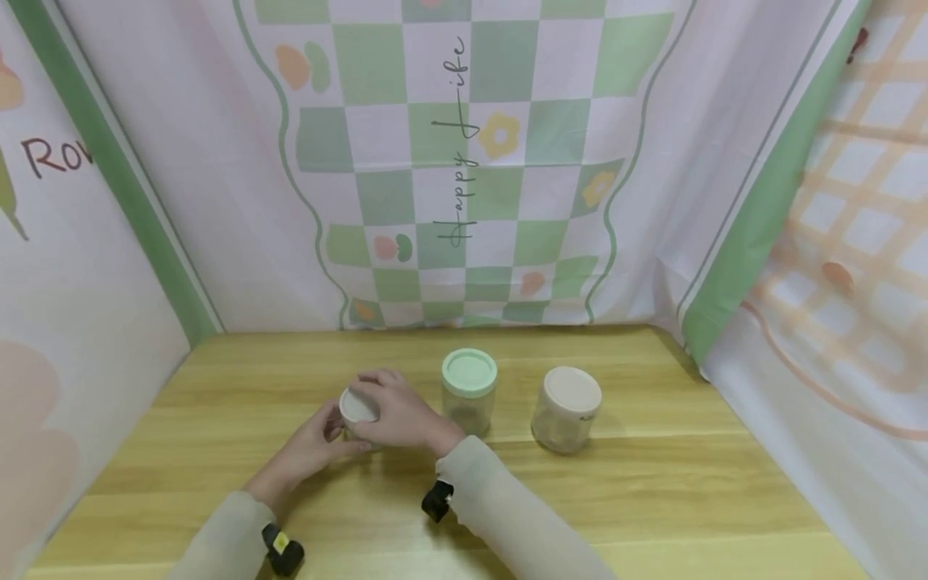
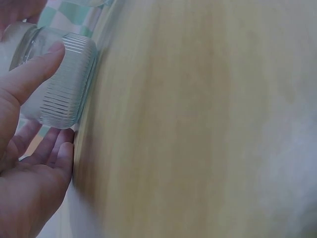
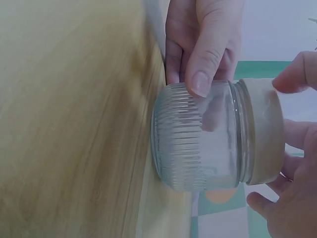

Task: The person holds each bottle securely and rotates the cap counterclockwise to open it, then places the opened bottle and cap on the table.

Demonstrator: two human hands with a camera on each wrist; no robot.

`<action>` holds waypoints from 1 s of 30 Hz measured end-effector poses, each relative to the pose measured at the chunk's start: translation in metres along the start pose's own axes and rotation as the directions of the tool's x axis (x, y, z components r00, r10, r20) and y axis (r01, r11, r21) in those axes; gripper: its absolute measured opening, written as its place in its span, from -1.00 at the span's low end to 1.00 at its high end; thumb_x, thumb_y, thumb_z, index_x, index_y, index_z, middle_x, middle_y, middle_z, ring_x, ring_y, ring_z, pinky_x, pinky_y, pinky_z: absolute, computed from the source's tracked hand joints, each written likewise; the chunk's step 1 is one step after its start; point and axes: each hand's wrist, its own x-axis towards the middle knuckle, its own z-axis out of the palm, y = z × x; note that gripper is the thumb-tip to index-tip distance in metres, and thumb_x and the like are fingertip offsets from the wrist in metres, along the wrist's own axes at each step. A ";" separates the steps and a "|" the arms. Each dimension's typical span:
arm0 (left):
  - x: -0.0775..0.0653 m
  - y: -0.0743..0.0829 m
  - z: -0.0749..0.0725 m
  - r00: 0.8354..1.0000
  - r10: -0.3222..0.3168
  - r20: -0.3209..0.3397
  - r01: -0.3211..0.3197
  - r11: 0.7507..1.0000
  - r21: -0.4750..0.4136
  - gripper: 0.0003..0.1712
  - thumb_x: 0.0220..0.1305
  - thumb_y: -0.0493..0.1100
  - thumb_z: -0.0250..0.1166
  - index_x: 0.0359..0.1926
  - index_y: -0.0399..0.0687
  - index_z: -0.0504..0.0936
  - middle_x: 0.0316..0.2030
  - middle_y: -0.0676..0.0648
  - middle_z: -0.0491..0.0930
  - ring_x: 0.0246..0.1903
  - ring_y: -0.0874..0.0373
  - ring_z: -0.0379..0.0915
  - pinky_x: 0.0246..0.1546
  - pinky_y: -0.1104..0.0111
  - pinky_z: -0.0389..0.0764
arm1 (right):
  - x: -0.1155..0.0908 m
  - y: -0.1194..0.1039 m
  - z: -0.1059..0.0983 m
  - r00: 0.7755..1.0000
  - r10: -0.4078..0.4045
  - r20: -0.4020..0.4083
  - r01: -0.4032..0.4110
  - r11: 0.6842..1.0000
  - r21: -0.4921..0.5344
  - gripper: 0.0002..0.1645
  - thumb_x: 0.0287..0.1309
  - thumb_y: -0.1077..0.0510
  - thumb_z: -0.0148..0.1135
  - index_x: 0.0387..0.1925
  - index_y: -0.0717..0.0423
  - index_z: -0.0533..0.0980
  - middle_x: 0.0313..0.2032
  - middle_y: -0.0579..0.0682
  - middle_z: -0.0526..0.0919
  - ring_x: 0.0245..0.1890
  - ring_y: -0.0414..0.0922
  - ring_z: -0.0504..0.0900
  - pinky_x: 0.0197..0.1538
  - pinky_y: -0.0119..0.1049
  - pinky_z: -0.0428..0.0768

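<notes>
A ribbed clear glass jar with a pale screw lid stands upright on the wooden table at the left of the head view. My left hand holds its glass body low down, thumb laid along the side and fingers around the far side. From above, my right hand spans the lid, its fingertips at the rim on opposite sides. The right palm and wrist hide part of the lid in the head view. Through the glass I see no contents.
To the right of my hands stands a jar with a mint-green lid. Further right is another jar with a beige lid. The wooden table ends at a printed curtain behind, with more cloth on both sides.
</notes>
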 end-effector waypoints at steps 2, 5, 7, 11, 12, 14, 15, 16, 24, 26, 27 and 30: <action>0.000 0.000 0.000 1.000 0.001 -0.002 -0.001 1.000 0.004 -0.06 0.17 -0.11 0.52 0.44 -0.19 0.21 0.42 -0.30 0.23 0.44 -0.27 0.04 0.44 -0.12 -0.01 | 0.001 0.000 0.002 1.000 0.001 -0.015 -0.001 1.000 -0.010 -0.22 0.21 -0.08 0.28 0.44 -0.02 0.35 0.47 0.06 0.20 0.39 0.04 0.21 0.10 -0.22 0.55; -0.001 0.000 -0.001 1.000 -0.003 -0.007 0.003 1.000 0.009 -0.08 0.16 -0.08 0.52 0.43 -0.17 0.23 0.43 -0.29 0.22 0.44 -0.29 0.02 0.42 -0.16 -0.01 | 0.002 -0.001 0.005 0.999 0.017 -0.047 -0.019 0.999 -0.041 -0.18 0.20 -0.18 0.30 0.44 -0.05 0.35 0.50 0.05 0.15 0.44 0.07 0.14 0.16 -0.09 0.53; -0.002 0.000 -0.001 1.000 -0.009 -0.009 0.009 1.000 0.007 -0.09 0.16 -0.07 0.52 0.42 -0.15 0.25 0.42 -0.27 0.24 0.44 -0.30 0.02 0.41 -0.20 -0.01 | 0.003 -0.003 0.006 0.997 0.031 -0.069 -0.036 0.996 -0.079 -0.16 0.18 -0.25 0.32 0.43 -0.06 0.36 0.50 0.06 0.16 0.45 0.08 0.13 0.21 0.00 0.50; -0.002 0.000 -0.001 1.000 -0.018 -0.013 0.018 1.000 -0.007 -0.12 0.15 -0.08 0.53 0.39 -0.13 0.27 0.38 -0.23 0.31 0.41 -0.29 0.10 0.36 -0.28 0.05 | 0.003 -0.006 0.007 0.993 0.060 -0.102 -0.076 0.983 -0.164 -0.10 0.13 -0.35 0.36 0.39 -0.05 0.40 0.47 0.10 0.22 0.43 0.09 0.18 0.29 0.07 0.43; -0.002 0.000 -0.001 1.000 -0.020 -0.015 0.019 1.000 -0.009 -0.13 0.15 -0.09 0.53 0.39 -0.14 0.28 0.36 -0.22 0.33 0.40 -0.29 0.12 0.36 -0.29 0.07 | 0.003 -0.007 0.007 0.992 0.067 -0.107 -0.085 0.981 -0.176 -0.09 0.11 -0.36 0.37 0.39 -0.05 0.41 0.46 0.11 0.23 0.43 0.10 0.19 0.30 0.09 0.41; -0.002 0.000 -0.001 1.000 -0.023 -0.018 0.023 1.000 -0.009 -0.12 0.14 -0.10 0.53 0.39 -0.14 0.28 0.35 -0.22 0.35 0.38 -0.28 0.16 0.34 -0.29 0.10 | 0.002 -0.008 0.008 0.990 0.070 -0.121 -0.094 0.974 -0.204 -0.08 0.08 -0.38 0.39 0.37 -0.04 0.42 0.44 0.13 0.27 0.41 0.10 0.22 0.30 0.10 0.41; -0.002 0.000 -0.001 1.000 -0.025 -0.020 0.024 1.000 -0.008 -0.11 0.13 -0.10 0.54 0.39 -0.14 0.27 0.35 -0.22 0.35 0.38 -0.28 0.17 0.34 -0.29 0.12 | 0.002 -0.008 0.008 0.989 0.068 -0.130 -0.095 0.972 -0.216 -0.08 0.07 -0.39 0.39 0.37 -0.04 0.43 0.42 0.15 0.28 0.40 0.11 0.24 0.31 0.11 0.40; -0.002 0.000 -0.001 0.999 -0.027 -0.020 0.027 1.000 -0.006 -0.10 0.13 -0.10 0.54 0.40 -0.14 0.26 0.35 -0.22 0.35 0.37 -0.27 0.18 0.34 -0.29 0.13 | 0.002 -0.008 0.008 0.988 0.064 -0.138 -0.093 0.970 -0.223 -0.07 0.06 -0.38 0.40 0.36 -0.03 0.43 0.41 0.16 0.30 0.39 0.11 0.25 0.30 0.11 0.41; -0.001 -0.002 -0.001 0.999 -0.044 -0.018 0.044 0.999 0.008 -0.03 0.12 -0.08 0.54 0.44 -0.14 0.22 0.39 -0.24 0.30 0.40 -0.29 0.12 0.37 -0.26 0.09 | 0.001 -0.013 0.006 0.986 0.079 -0.147 -0.117 0.956 -0.268 -0.09 0.07 -0.36 0.40 0.36 -0.05 0.43 0.35 0.18 0.36 0.34 0.11 0.31 0.27 0.11 0.43; -0.001 -0.002 -0.001 0.998 -0.051 -0.022 0.051 0.999 0.007 -0.02 0.10 -0.06 0.55 0.44 -0.12 0.22 0.40 -0.22 0.30 0.41 -0.29 0.11 0.38 -0.25 0.08 | 0.001 -0.014 0.005 0.986 0.085 -0.145 -0.123 0.954 -0.274 -0.11 0.08 -0.35 0.40 0.36 -0.06 0.43 0.32 0.15 0.39 0.31 0.08 0.33 0.24 0.07 0.45; -0.001 -0.002 -0.001 0.998 -0.055 -0.023 0.055 0.998 0.008 -0.01 0.10 -0.05 0.56 0.44 -0.10 0.22 0.40 -0.21 0.30 0.41 -0.28 0.11 0.38 -0.25 0.08 | 0.002 -0.014 0.005 0.986 0.089 -0.142 -0.126 0.952 -0.279 -0.11 0.08 -0.35 0.40 0.37 -0.07 0.43 0.30 0.13 0.41 0.28 0.07 0.35 0.23 0.04 0.46; -0.001 -0.003 -0.001 0.998 -0.060 -0.031 0.060 0.998 0.000 -0.01 0.09 -0.05 0.56 0.44 -0.08 0.23 0.38 -0.17 0.33 0.40 -0.25 0.14 0.38 -0.24 0.08 | 0.002 -0.014 0.005 0.987 0.098 -0.128 -0.131 0.949 -0.286 -0.11 0.10 -0.35 0.38 0.39 -0.08 0.41 0.24 0.07 0.45 0.21 0.01 0.38 0.17 -0.05 0.48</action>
